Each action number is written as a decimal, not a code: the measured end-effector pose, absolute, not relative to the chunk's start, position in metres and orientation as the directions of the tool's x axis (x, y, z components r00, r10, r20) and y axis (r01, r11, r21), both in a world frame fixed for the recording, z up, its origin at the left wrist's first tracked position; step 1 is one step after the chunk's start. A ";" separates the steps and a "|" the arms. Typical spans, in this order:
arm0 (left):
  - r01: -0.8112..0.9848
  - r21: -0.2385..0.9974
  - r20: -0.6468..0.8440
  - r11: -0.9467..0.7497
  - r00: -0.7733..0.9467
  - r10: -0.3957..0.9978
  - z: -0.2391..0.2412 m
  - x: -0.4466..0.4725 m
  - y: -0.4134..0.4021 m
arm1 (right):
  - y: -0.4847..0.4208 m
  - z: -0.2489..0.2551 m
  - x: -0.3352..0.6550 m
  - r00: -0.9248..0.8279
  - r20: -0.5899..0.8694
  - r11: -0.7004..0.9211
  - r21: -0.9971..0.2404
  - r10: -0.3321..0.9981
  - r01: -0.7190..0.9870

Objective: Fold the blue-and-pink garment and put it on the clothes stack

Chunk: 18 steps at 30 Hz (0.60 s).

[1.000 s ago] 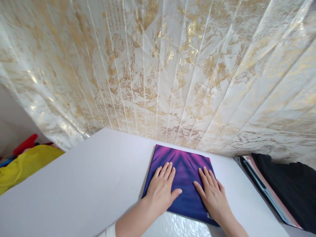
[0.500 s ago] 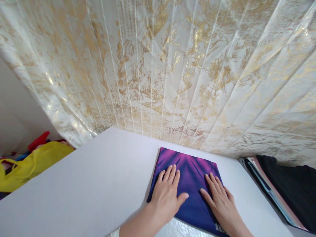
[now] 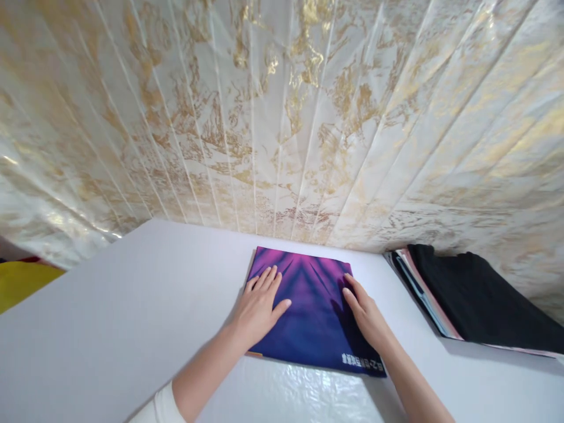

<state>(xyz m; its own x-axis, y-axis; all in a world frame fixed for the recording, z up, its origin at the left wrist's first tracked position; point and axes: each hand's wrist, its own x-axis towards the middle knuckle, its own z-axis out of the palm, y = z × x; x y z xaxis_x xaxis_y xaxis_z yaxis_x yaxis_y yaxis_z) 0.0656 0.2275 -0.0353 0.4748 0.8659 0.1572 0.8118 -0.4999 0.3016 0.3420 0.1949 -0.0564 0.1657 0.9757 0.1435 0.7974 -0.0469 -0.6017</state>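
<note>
A neatly folded garment [image 3: 308, 317], purple fading to dark blue, lies flat on the white table, with white printed characters at its near right corner. My left hand [image 3: 259, 302] rests palm down on its left side, fingers stretched out and thumb apart. At the right edge of the cloth is my right hand [image 3: 368, 314], turned on its side; thumb and forefinger show apart over the edge, and the other fingers are hidden. A dark shadow falls on the fabric beside it.
To the right stands a stack of folded clothes with a black garment [image 3: 476, 299] on top. A white curtain with gold patterns [image 3: 282, 117] hangs along the back of the white table [image 3: 176, 294]. Something yellow [image 3: 26, 285] lies beyond the table's left edge.
My right hand has shifted from lying flat on the garment to its right edge, uncovering the printed characters. The view has turned right, so the black garment shows more fully.
</note>
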 end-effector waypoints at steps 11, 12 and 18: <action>0.848 0.090 0.260 -0.523 0.487 0.834 -0.046 0.059 0.235 | 0.174 -0.057 0.304 0.027 0.351 0.111 -0.368 0.936 0.923; 0.850 0.068 0.265 -0.523 0.490 0.831 -0.050 0.058 0.235 | 0.173 -0.060 0.293 0.010 0.330 0.110 -0.345 0.944 0.932; 0.856 0.043 0.282 -0.516 0.485 0.828 -0.055 0.056 0.236 | 0.170 -0.022 0.331 0.118 0.261 0.003 -0.421 0.958 0.907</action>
<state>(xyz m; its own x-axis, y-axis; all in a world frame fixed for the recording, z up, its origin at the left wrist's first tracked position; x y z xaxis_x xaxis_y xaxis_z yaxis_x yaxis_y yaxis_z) 0.0560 0.2363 -0.0551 0.4848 0.8280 0.2817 0.8558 -0.5156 0.0427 0.3313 0.1699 -0.0217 0.1182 0.9581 0.2610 0.9069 0.0029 -0.4213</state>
